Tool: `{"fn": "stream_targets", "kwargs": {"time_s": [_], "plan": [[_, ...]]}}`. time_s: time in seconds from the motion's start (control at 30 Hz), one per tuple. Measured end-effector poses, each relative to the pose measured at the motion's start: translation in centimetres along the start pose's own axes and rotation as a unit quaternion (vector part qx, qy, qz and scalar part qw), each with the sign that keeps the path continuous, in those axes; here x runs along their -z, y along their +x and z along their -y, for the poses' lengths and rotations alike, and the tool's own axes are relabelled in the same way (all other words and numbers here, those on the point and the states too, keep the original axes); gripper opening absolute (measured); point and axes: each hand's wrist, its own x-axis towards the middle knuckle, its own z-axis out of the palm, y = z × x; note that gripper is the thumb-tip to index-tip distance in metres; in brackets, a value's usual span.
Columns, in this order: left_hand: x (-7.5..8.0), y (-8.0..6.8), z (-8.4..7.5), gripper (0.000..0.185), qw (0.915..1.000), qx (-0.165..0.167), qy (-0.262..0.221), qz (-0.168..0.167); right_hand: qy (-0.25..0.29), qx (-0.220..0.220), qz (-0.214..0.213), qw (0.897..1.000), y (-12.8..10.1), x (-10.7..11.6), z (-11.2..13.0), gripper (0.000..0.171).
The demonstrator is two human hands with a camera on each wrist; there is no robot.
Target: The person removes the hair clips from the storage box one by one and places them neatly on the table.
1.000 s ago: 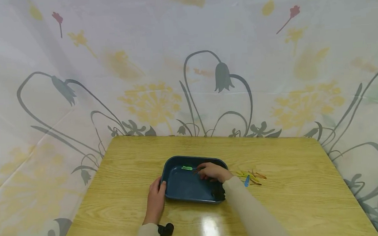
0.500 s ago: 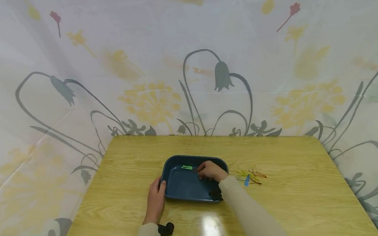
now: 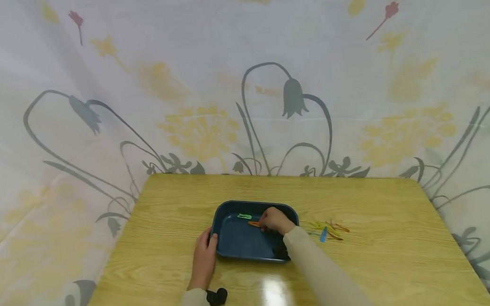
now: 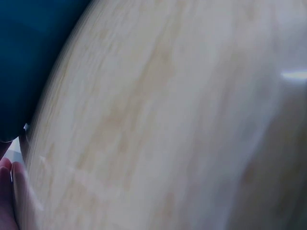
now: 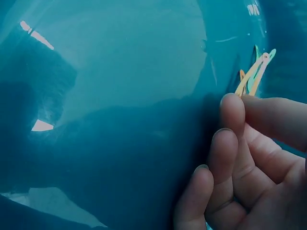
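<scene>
Fingers of the right hand [image 3: 276,220] are curled together inside the tray [image 3: 239,241], thumb and forefinger pinching the near end of an orange clip [image 3: 254,224]; in the right wrist view the fingers [image 5: 225,143] lie stacked side by side, the clip [image 5: 252,76] projecting beyond their tips. The left hand [image 3: 204,260] lies flat on the table [image 3: 389,256], fingers extended and relaxed, its thumb resting against the tray's left rim. Both forearms, in beige sleeves, reach forward from the near edge.

Largest to smallest: a draped white cloth [image 3: 138,84] printed with grey bellflowers and yellow dandelions; the table, light wood grain with a glossy highlight; the tray, a dark blue, smooth, shallow rectangle with rounded corners, standing at the table's centre; a loose heap of thin coloured clips [image 3: 329,228] on the table just right of the tray; a single green clip [image 3: 244,216] lying on the tray floor near its far wall, just apart from the orange one.
</scene>
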Motion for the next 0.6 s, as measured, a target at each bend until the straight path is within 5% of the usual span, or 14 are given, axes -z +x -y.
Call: {"fn": "stream_targets", "kwargs": {"time_s": [0.6], "plan": [[0.2, -0.2, -0.3, 0.058, 1.0, 0.004, 0.0, -0.001, 0.076, 0.032, 0.019, 0.996, -0.1, 1.5, -1.7, 0.016]]}}
